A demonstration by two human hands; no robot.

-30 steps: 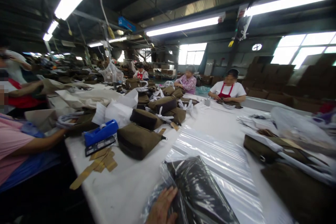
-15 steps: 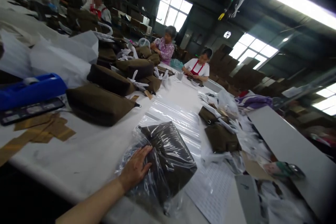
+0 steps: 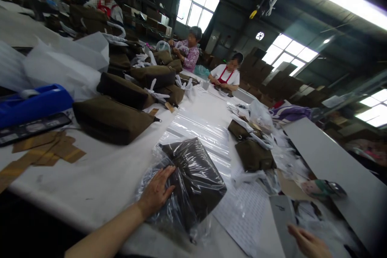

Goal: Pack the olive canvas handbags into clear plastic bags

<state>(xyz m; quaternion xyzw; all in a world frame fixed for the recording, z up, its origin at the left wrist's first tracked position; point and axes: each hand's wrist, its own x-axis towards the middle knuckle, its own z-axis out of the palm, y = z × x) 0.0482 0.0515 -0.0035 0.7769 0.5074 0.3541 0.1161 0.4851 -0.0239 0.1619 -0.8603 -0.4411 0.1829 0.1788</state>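
My left hand point(image 3: 156, 188) lies flat with fingers apart against the side of a dark olive bag sealed in clear plastic point(image 3: 193, 181), which rests on the white table point(image 3: 99, 177). My right hand point(image 3: 308, 242) is at the lower right corner of the view, fingers apart and holding nothing. It is nearest a grey card sheet point(image 3: 282, 219) and a white printed sheet point(image 3: 246, 217). A flat clear plastic bag point(image 3: 196, 137) lies beyond the wrapped bag.
Olive fabric bags point(image 3: 111, 123) with white handles line the table's left side, near a blue tape dispenser point(image 3: 30, 107) and cardboard strips point(image 3: 48, 149). Two more bags point(image 3: 252, 155) lie among plastic at right. Co-workers point(image 3: 226, 74) sit along the far table.
The view has swung and tilted, so the room leans the other way. My right hand has come into view at the lower right. My left hand remains on the wrapped bag.
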